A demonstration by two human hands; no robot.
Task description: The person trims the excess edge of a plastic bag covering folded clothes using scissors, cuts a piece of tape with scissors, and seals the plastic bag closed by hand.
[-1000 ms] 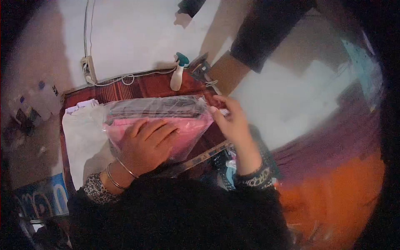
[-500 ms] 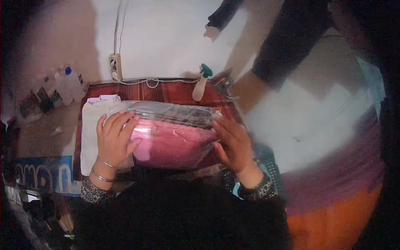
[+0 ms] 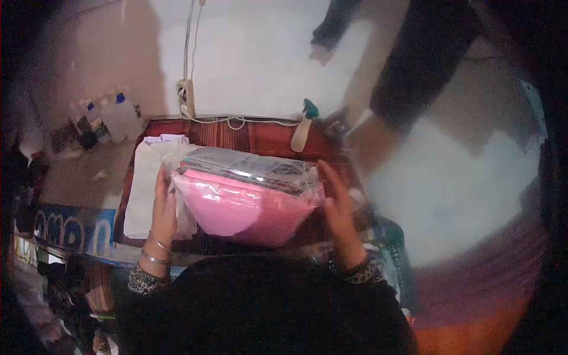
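The largest thing near the work is the red patterned cloth (image 3: 284,139), spread under the bulky package of pink and dark grey fabric in clear shiny plastic (image 3: 242,207). Beyond the package, to the right, there is a dark-clothed limb of another person (image 3: 423,65), well apart from it. The package lies between both hands, with its pink side facing the person and its near edge close to the body. Just beside its left end is the stack of folded white cloth (image 3: 151,183), which leaves little room on that side. The left hand (image 3: 164,207) and the right hand (image 3: 342,213) grasp the package at its opposite ends, probably so that the soft load stays together and level; how firmly they press, I cannot tell. On the far side of the package stands the slim white spray bottle with green head (image 3: 301,135), apart from the plastic, and behind it runs the thin white cord (image 3: 269,121). The far side seems to offer more room than the left, but only as far as the bottle.
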